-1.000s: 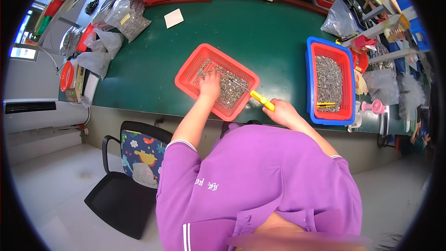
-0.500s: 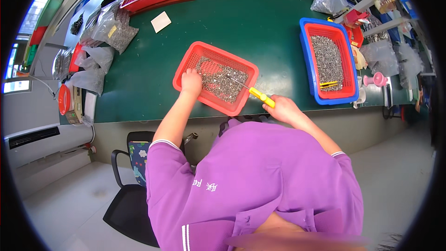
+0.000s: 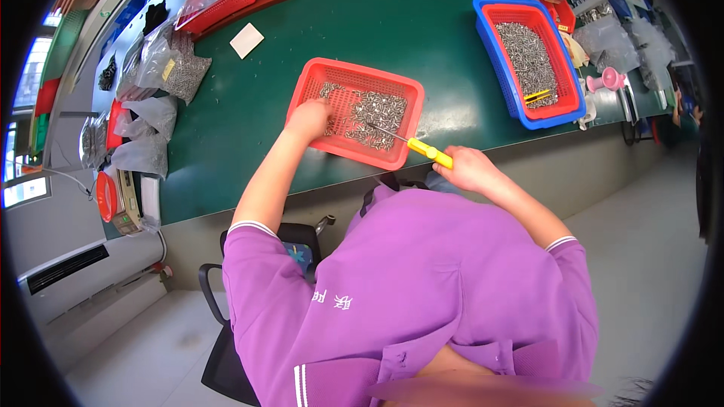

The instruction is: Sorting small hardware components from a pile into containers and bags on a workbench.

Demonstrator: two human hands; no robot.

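A red perforated plastic basket (image 3: 417, 111) sits near the front edge of the green table, with many small shiny metal parts (image 3: 382, 109) across its bottom. My right hand (image 3: 470, 169) is closed round the yellow handle of a screwdriver (image 3: 431, 153). The thin metal shaft reaches over the basket's right wall, its tip among the parts. At the basket's left end is my left hand (image 3: 310, 118), fingers curled down inside. Whatever those fingers hold is hidden from view.
To the right stands a blue tray (image 3: 496, 84) with a red basket of metal parts and yellow tweezers (image 3: 537, 96) in it. Plastic bags of parts (image 3: 185, 68) line the left side. A white card (image 3: 246, 41) lies behind my basket. A black chair (image 3: 230, 362) stands at my left.
The whole view has turned a little. The parts in the basket lie differently, with more bare bottom showing between them. My left hand stays at the left end and the screwdriver tip stays among the parts.
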